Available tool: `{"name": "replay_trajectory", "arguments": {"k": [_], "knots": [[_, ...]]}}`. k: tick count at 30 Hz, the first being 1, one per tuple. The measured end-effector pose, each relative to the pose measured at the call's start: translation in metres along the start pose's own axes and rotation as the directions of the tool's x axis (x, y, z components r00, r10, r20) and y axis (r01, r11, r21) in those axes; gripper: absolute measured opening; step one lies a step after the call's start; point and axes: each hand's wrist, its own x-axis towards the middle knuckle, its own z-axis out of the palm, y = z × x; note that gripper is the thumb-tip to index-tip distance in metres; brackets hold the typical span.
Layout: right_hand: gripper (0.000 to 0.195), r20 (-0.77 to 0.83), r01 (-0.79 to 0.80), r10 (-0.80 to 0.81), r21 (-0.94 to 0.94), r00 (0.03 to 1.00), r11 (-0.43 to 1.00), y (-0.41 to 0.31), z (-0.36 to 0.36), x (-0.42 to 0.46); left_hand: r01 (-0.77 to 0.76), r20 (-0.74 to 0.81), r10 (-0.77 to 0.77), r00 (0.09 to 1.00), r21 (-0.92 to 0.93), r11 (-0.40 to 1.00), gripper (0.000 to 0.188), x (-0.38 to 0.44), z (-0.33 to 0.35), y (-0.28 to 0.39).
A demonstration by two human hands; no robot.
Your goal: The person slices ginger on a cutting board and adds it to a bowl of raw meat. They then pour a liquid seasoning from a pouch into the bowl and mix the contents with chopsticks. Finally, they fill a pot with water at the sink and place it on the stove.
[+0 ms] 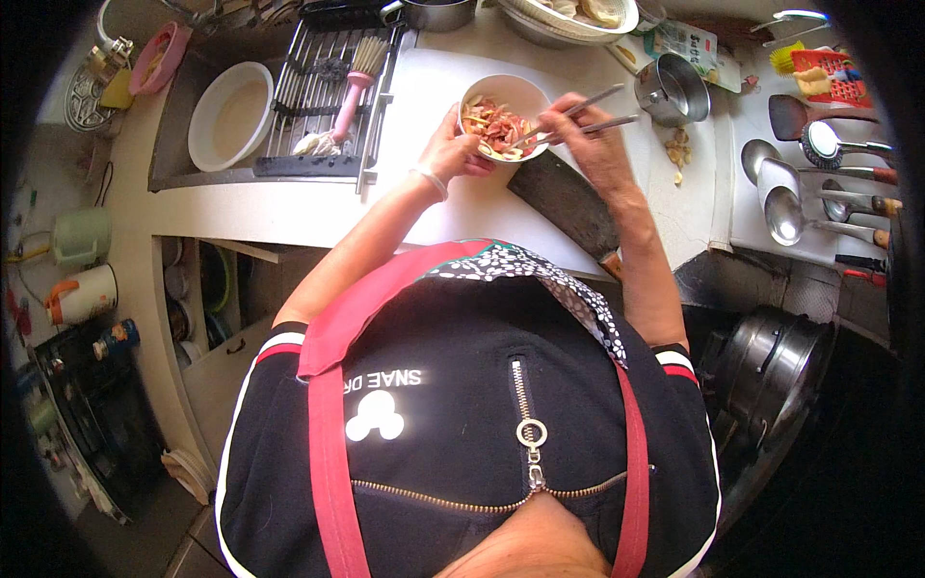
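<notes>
My left hand (457,150) grips the near-left side of a white bowl (538,94). Inside it lie pieces of raw meat (498,124) mixed with pale slices and thin yellow strips. A pair of metal chopsticks (603,123) is held in my right hand (584,139), their tips down among the meat at the right of the bowl. The bowl is over a white cutting board (426,87); whether it rests there or is lifted I cannot tell. Below my right hand, a dark-bladed cleaver (564,202) lies flat on the board, its wooden handle partly behind my forearm.
A steel pot (672,90) stands right of the board, with peeled garlic cloves (678,152) near it. The sink at left holds a white basin (231,119); a rack bears a pink-handled brush (354,90). Ladles (784,217) lie far right. A woven basket (614,14) is at the back.
</notes>
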Motion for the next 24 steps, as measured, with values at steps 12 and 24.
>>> {"name": "replay_trajectory", "arguments": {"k": [12,24], "knots": [[0.01,-0.201,0.258,-0.252,0.003,0.947,0.966,0.018,0.024,0.021,0.0,0.009,0.0,1.0,-0.011,1.0,0.056,-0.002,0.002,0.004],[0.011,-0.322,0.037,-0.015,0.062,0.947,0.997,0.033,-0.004,0.0,0.034,-0.022,-0.033,0.999,0.03,0.999,0.057,-0.001,0.003,0.002]]}}
